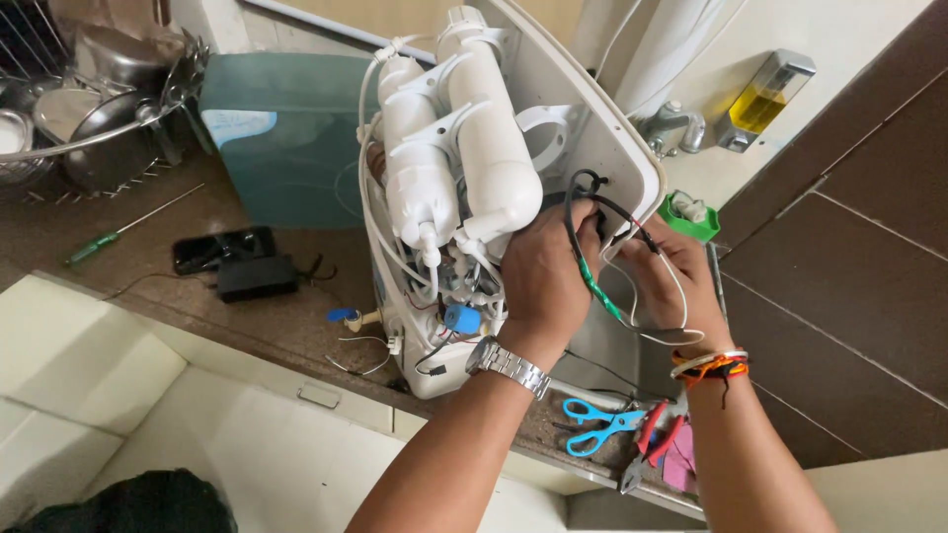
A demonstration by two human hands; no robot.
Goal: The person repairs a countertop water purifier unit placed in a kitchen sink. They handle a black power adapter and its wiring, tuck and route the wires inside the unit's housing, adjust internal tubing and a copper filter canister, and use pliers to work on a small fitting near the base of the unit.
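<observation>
My hands are both up against the back plate of the opened water purifier [592, 109], which stands on the worktop [276, 316] right in front of me. My left hand [549, 276], with a metal watch at the wrist, is closed around a bundle of black wires [585, 188] that loops out just above my knuckles. My right hand [673, 281], with threads and bands round the wrist, pinches the same wiring from the other side — a green-taped stretch [598, 291] runs down between the two hands, and a thin white wire [681, 306] curls across the back of my right hand.

Just to the left of my left hand rise the white filter cartridges [464, 138], upright in their clips, with thin white tubing and a small blue fitting [460, 318] below them, near my left wrist.

Below my wrists, near the worktop's edge, lie blue-handled scissors [602, 426] and red-handled pliers [657, 444], close together. Further left of the hands sit a black adapter [255, 276] and, beyond it, a green-handled screwdriver [99, 245]. Behind those stands the teal purifier cover [286, 148] and, well off to the left, a rack of steel dishes [99, 109]. Above my right hand a small green container [689, 217] sits by the tap — with a soap dispenser [765, 99] on the wall beyond it.
</observation>
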